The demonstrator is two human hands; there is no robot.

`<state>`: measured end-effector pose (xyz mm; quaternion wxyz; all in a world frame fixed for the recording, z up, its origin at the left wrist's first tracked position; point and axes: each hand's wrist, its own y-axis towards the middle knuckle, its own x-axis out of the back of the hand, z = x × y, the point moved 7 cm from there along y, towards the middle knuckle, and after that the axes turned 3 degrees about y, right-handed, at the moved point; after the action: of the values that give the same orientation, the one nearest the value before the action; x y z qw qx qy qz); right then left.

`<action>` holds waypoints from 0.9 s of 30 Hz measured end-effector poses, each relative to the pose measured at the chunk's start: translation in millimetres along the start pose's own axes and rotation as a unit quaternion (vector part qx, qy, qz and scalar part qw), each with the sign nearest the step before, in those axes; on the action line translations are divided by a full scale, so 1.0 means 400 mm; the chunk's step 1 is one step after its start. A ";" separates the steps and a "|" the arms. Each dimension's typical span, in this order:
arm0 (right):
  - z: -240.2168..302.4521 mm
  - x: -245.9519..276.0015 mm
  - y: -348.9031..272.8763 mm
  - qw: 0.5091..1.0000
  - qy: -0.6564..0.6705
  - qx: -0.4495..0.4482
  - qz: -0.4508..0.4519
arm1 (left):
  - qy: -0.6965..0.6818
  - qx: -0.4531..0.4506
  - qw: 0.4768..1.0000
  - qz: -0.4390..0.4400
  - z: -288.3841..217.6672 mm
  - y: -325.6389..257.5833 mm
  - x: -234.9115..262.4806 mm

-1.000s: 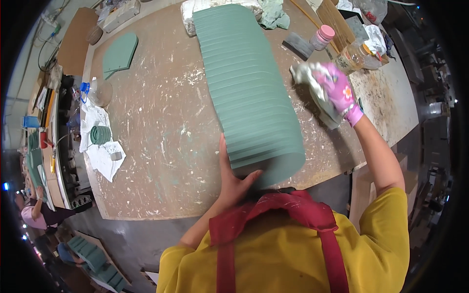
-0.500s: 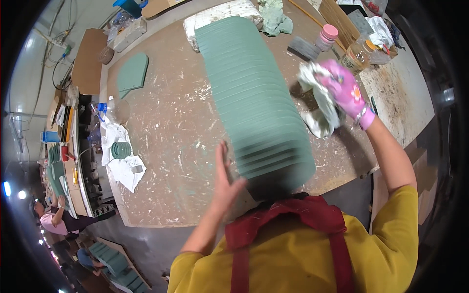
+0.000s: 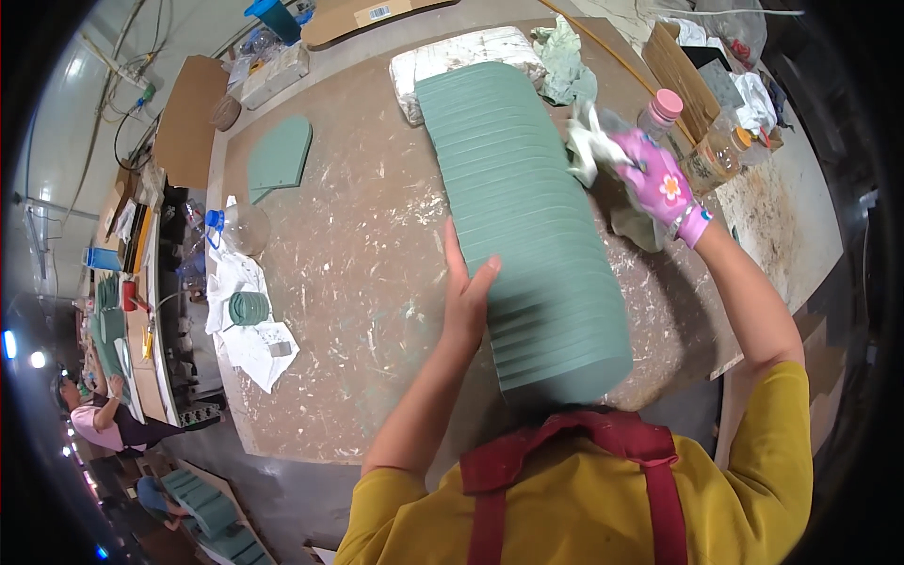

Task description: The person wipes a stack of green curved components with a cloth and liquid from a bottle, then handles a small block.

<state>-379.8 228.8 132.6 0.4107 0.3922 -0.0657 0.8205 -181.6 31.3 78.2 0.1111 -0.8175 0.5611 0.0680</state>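
Note:
A long row of thin green panels [image 3: 537,207] with rounded ends lies closely overlapped across the table, running from my body toward the far side. My left hand [image 3: 471,297], bare, rests against the row's left side with its fingers stretched out and the thumb over the panel edges. To the right of the row, my right hand [image 3: 656,179] wears a pink flowered glove and is closed around a whitish cloth [image 3: 595,146]. The cloth hangs loosely beside the panels' right edges and is partly blurred; whether it touches them I cannot tell.
A white wrapped block [image 3: 411,99] sits at the row's far end, beside a crumpled pale-green cloth [image 3: 565,61]. Pink-capped jar [image 3: 659,113] and yellow-capped bottle [image 3: 714,160] stand right. A single green panel [image 3: 281,155] and a blue-capped bottle [image 3: 243,229] lie left. Co-workers are beyond.
My left hand has moved forward along the row and now touches its side. My right hand has brought the cloth closer to the panels' right edges. The whole view has shifted a little.

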 end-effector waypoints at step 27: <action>-0.031 -0.094 0.166 0.992 -0.122 0.014 0.011 | 0.025 -0.026 0.998 0.059 0.019 0.045 0.085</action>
<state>-422.2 167.4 112.2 0.3855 0.4940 -0.1083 0.7717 -185.9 -3.8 61.0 0.0714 -0.7872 0.6087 0.0688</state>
